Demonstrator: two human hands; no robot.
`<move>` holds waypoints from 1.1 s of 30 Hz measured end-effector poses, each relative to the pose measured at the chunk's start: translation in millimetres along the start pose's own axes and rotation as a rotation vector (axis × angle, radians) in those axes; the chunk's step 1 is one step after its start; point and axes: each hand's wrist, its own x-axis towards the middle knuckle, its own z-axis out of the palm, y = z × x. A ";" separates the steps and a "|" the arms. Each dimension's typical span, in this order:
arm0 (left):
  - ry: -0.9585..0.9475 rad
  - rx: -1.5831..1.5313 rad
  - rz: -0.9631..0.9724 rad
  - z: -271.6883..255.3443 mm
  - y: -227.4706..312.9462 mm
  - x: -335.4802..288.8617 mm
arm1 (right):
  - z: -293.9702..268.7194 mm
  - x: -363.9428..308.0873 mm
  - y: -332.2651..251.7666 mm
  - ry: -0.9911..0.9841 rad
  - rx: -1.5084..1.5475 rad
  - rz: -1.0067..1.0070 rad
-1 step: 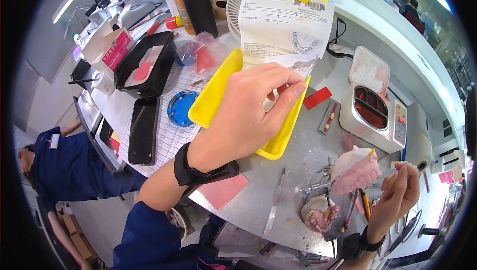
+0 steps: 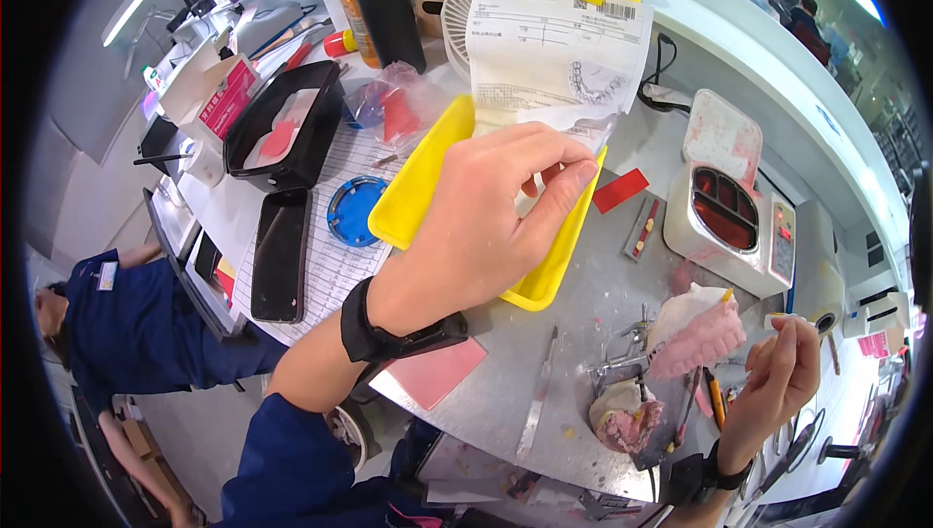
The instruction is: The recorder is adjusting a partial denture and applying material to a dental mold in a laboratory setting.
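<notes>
My left hand (image 2: 505, 203) is above a yellow tray (image 2: 423, 183), its thumb and fingers drawn together. Whatever they may pinch is hidden. At the right, my right hand (image 2: 785, 373) has curled fingers, with a small white piece (image 2: 776, 321) at the fingertips; its kind is unclear. Beside that hand, a dental model (image 2: 695, 334) with pink wax and teeth stands tilted on a metal articulator (image 2: 622, 358). Another pink and cream model part (image 2: 625, 418) lies below it. A printed sheet (image 2: 554, 52) with a tooth-arch drawing leans at the tray's far end.
A wax heater (image 2: 729, 227) with its lid raised stands at right. A metal spatula (image 2: 539, 392), pink wax sheet (image 2: 432, 373) and red wax strip (image 2: 620, 191) lie on the bench. Left are a phone (image 2: 280, 256), blue disc (image 2: 357, 210) and black box (image 2: 284, 130). A co-worker (image 2: 146, 324) is at far left.
The co-worker's lower arm at far left has shifted slightly down and right. My hands stay where they were.
</notes>
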 end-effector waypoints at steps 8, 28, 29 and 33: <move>-0.009 -0.010 -0.008 -1.5 -2.3 -0.2 | -1.9 0.0 1.7 -0.019 -0.011 -0.022; -0.318 -0.009 -0.049 0.9 -14.3 -7.2 | -0.7 3.0 7.1 -0.012 -0.036 -0.042; -0.317 -0.009 -0.047 0.7 -14.3 -7.3 | -0.6 2.9 6.9 -0.011 -0.038 -0.042; -0.313 -0.016 -0.043 0.5 -14.1 -7.6 | -0.4 2.7 6.7 -0.012 -0.034 -0.039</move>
